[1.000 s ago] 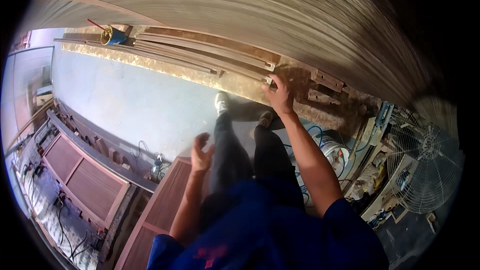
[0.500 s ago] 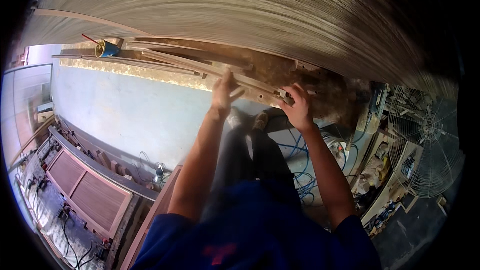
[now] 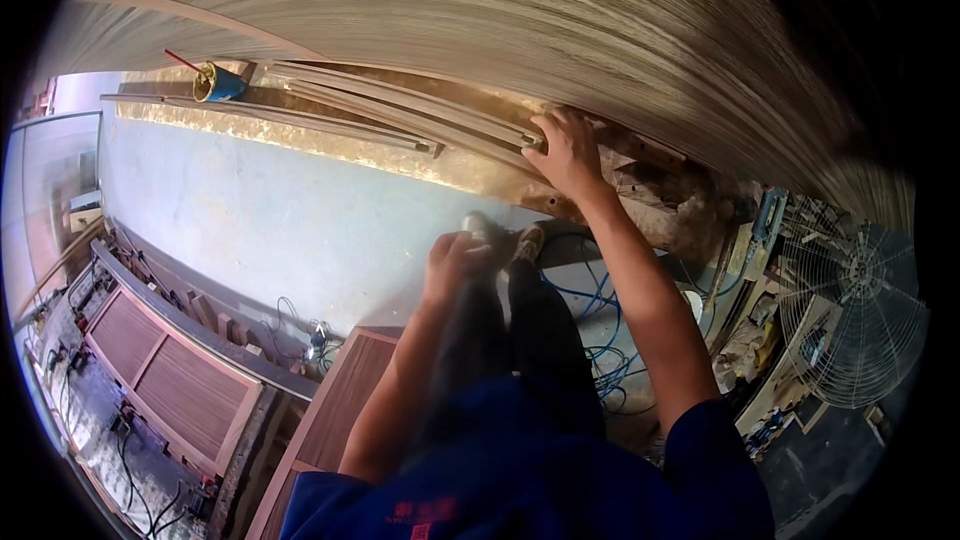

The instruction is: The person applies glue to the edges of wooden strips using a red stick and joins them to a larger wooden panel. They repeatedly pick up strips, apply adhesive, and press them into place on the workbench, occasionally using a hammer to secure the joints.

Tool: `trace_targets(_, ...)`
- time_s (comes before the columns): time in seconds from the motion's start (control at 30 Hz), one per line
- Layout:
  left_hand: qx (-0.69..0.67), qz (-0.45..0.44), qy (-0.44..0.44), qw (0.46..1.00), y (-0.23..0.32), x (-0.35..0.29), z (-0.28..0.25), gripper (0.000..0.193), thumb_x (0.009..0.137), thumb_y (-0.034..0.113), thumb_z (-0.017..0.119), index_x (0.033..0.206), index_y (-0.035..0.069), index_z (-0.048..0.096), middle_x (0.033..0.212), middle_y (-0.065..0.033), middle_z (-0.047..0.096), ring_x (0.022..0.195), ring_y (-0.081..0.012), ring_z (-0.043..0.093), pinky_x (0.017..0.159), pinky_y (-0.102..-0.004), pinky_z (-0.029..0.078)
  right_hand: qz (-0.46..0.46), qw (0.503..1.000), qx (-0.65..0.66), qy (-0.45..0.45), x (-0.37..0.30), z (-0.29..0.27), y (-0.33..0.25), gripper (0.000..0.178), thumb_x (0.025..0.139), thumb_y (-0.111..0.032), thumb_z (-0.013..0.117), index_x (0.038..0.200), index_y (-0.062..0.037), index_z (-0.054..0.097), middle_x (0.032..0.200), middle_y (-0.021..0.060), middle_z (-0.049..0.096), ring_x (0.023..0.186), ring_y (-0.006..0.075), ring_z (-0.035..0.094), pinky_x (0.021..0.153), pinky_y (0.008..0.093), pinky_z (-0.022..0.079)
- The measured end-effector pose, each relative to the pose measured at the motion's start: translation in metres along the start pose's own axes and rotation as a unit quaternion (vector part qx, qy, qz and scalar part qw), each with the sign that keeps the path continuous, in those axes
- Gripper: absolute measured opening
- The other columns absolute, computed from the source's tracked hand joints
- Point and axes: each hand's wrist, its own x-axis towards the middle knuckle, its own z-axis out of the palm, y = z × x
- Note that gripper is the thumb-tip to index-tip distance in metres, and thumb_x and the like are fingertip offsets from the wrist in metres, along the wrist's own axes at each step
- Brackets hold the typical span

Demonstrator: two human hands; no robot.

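Right hand (image 3: pixel 570 152): thumb and fingers curved round the near ends of the wooden strips (image 3: pixel 400 121); can't tell if it's clamped. Strips lie on the bench (image 3: pixel 475 170), running off from that hand between 9 and 10 o'clock. Left hand (image 3: pixel 458 260): half-curled, strips well apart at its 12; blurred, can't tell if it holds anything. Strip ends partly hidden behind right fingers. Big wood-grain panel (image 3: pixel 450 10) cut off at 12.
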Motion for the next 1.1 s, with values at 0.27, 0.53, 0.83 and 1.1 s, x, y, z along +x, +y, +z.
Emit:
trace_targets(0.27, -0.093, 0.100, -0.039, 0.990, 0.059, 0.014, 0.015, 0.055, 0.105, 0.046, 0.053, 0.135, 0.000, 0.053, 0.129, -0.0196, 0.064, 0.120, -0.0301, 0.062, 0.103, -0.0455, 0.052, -0.122, 0.991, -0.035, 0.040, -0.009, -0.063, -0.029, 0.025, 0.076, -0.019, 0.079, 0.093, -0.0053, 0.066, 0.104, 0.0128, 0.066, 0.106, 0.0322, 0.061, 0.096, 0.0482, 0.043)
trace_targets(0.53, -0.344, 0.133, -0.086, 0.925, 0.094, 0.043, 0.122, 0.017, 0.096, 0.017, 0.060, 0.101, 0.002, 0.064, 0.096, -0.0114, 0.067, 0.092, -0.0245, 0.064, 0.094, -0.0357, 0.052, -0.048, 0.999, 0.000, 0.004, -0.178, -0.192, -0.047, 0.049, 0.078, -0.024, 0.080, 0.119, -0.0044, 0.063, 0.122, 0.0156, 0.062, 0.111, 0.0345, 0.061, 0.097, 0.0512, 0.042)
trace_targets(0.83, 0.161, 0.297, -0.259, 0.905, -0.033, -0.132, 0.250, 0.047, 0.086, 0.019, 0.067, 0.127, 0.002, 0.051, 0.120, -0.0137, 0.058, 0.112, -0.0241, 0.060, 0.100, -0.0403, 0.051, 0.002, 0.895, 0.435, 0.104, -0.281, -0.287, 0.054, 0.048, 0.095, -0.028, 0.075, 0.131, -0.0062, 0.053, 0.129, 0.0174, 0.058, 0.118, 0.0321, 0.060, 0.102, 0.0456, 0.048)
trace_targets(1.1, 0.399, 0.378, -0.403, 0.732, 0.017, -0.120, 0.461, 0.050, 0.082, 0.010, 0.074, 0.130, 0.002, 0.063, 0.121, -0.0216, 0.069, 0.116, -0.0359, 0.064, 0.102, -0.0438, 0.049, -0.227, 0.762, 0.537, 0.280, -0.307, -0.428, 0.114, 0.059, 0.090, -0.028, 0.078, 0.133, 0.0015, 0.049, 0.121, 0.0159, 0.060, 0.107, 0.0250, 0.062, 0.092, 0.0443, 0.055)
